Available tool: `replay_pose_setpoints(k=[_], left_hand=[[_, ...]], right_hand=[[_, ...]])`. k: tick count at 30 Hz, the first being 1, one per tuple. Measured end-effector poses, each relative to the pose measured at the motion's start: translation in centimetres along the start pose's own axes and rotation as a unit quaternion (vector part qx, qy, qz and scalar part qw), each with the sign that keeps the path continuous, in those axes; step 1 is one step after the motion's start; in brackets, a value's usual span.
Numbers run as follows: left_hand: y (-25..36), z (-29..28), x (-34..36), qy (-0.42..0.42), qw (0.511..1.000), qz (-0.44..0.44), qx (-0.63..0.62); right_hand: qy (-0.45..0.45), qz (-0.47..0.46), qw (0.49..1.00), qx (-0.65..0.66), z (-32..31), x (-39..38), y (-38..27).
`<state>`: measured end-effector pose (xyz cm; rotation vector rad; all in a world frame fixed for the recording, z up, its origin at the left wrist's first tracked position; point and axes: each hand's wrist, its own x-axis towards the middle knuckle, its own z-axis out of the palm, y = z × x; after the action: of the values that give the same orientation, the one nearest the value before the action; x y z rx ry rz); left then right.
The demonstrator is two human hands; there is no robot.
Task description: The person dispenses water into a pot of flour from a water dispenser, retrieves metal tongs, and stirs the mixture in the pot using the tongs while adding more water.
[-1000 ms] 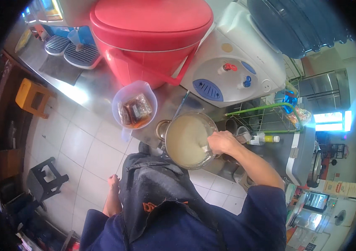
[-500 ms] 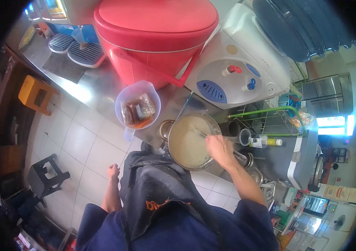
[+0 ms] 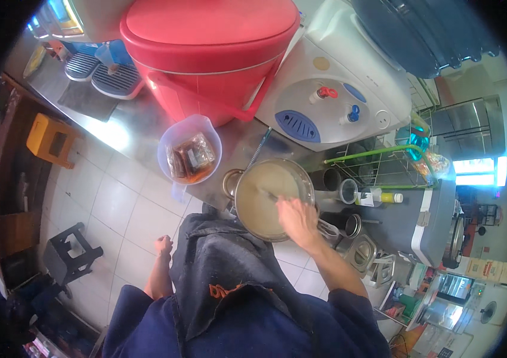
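Note:
A steel pot (image 3: 309, 188) of pale, creamy liquid (image 3: 263, 218) stands at the counter's edge in front of me. My right hand (image 3: 297, 221) is over the pot's right side, closed around a thin metal spoon (image 3: 270, 195). The spoon's lower end dips into the liquid, so its bowl is hidden. Hanging low at my left side, away from the counter, my left hand (image 3: 163, 244) is curled closed with nothing visible in it. Left of the pot, a translucent plastic jug (image 3: 214, 143) contains clear-wrapped packets (image 3: 195, 156) and some reddish-brown liquid.
A large red lidded cooler (image 3: 206, 65) stands behind the jug. Beside it is a white water dispenser (image 3: 325, 83). A green-edged wire rack (image 3: 379, 158) and dark cylindrical containers (image 3: 327, 179) flank the pot's right. Yellow (image 3: 52, 140) and black (image 3: 71, 253) stools occupy the floor at left.
My right hand has moved left with the spoon, whose visible shaft has shifted left across the pot. The view has shifted slightly. My left hand stays curled low at my side.

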<state>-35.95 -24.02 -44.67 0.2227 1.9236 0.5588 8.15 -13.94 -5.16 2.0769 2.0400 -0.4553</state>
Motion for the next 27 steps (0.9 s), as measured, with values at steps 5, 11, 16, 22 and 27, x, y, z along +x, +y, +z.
replay_pose_setpoints(k=[5, 11, 16, 22, 27], left_hand=[[-0.3, -0.4, -0.1, -0.006, 0.999, 0.030, -0.027], [-0.4, -0.2, 0.3, -0.017, 1.000, 0.017, -0.001], [-0.8, -0.8, 1.8, 0.005, 0.998, 0.038, -0.047], [1.1, -0.8, 1.0, 0.004, 1.000, 0.019, -0.003], [2.5, 1.0, -0.1, -0.012, 0.999, 0.015, 0.032]], right_hand=[[-0.030, 0.034, 0.998, -0.051, -0.9, -2.0, 2.3], [-0.033, -0.003, 0.999, 0.033, -1.8, -1.3, -1.3], [-0.003, 0.021, 1.000, -0.008, -1.5, -2.1, 0.2], [-0.017, -0.056, 0.998, -0.039, -5.2, -2.6, -2.7], [0.049, -0.070, 0.993, -0.080, -8.0, 2.1, -2.6]])
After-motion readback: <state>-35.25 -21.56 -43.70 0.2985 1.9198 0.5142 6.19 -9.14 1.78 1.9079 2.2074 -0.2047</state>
